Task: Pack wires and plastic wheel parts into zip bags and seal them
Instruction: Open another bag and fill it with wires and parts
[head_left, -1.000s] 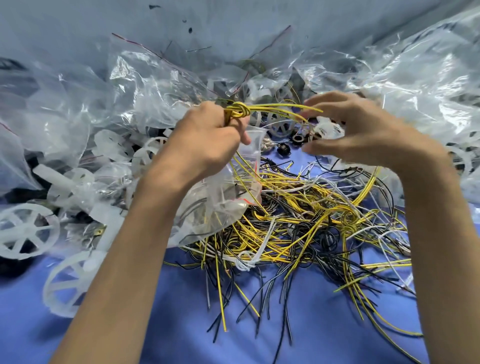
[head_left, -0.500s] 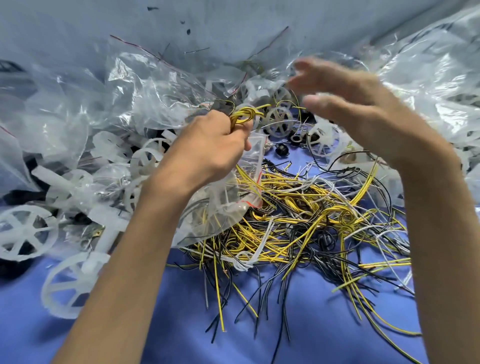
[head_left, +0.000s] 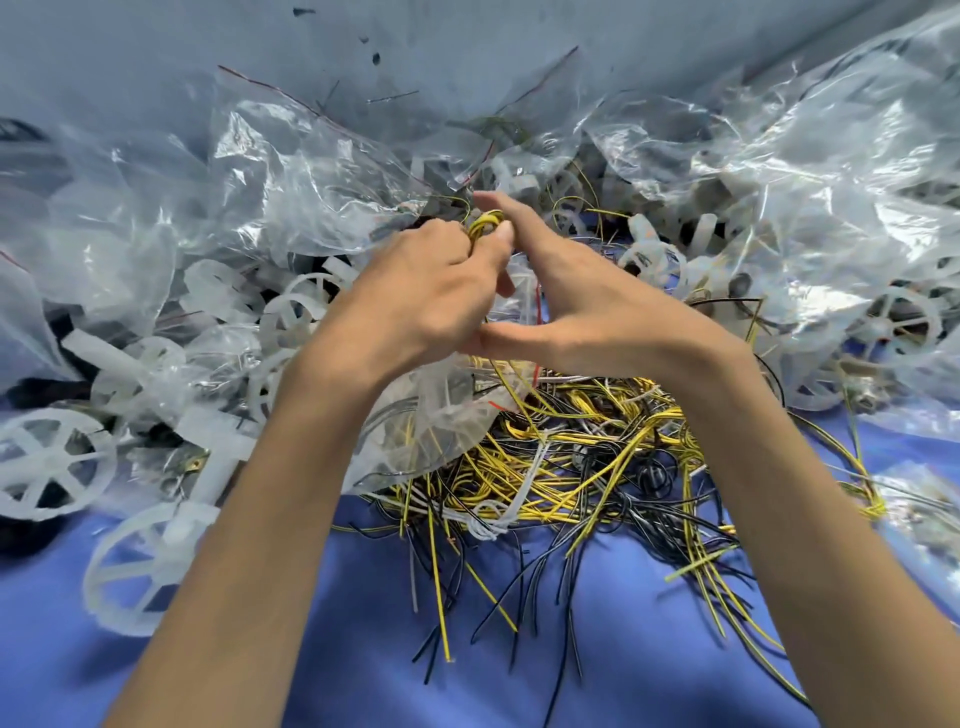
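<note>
While the left hand (head_left: 426, 291) is curled into a fist round a coil (head_left: 485, 223) of yellow wire, thumb and fingers pinching it at the top, the right hand (head_left: 571, 306) lies against it from the right: fingers straight, index alongside the coil and touching it, thumb stretched left under the left hand, gripping nothing visible. Both hands are raised over the far edge of the wire pile (head_left: 571, 457), a tangle of yellow, black and white leads spread on the blue cloth (head_left: 311, 649). A clear zip bag (head_left: 441, 415) with a red seal line hangs just under the left hand, with some wire inside; which hand holds it, cannot tell. White spoked wheels (head_left: 47, 462) lie at left, one nearer (head_left: 135, 566), more at far right (head_left: 893, 322). Crumpled loose bags (head_left: 156, 218) are heaped across the back, against a grey wall (head_left: 467, 52).
</note>
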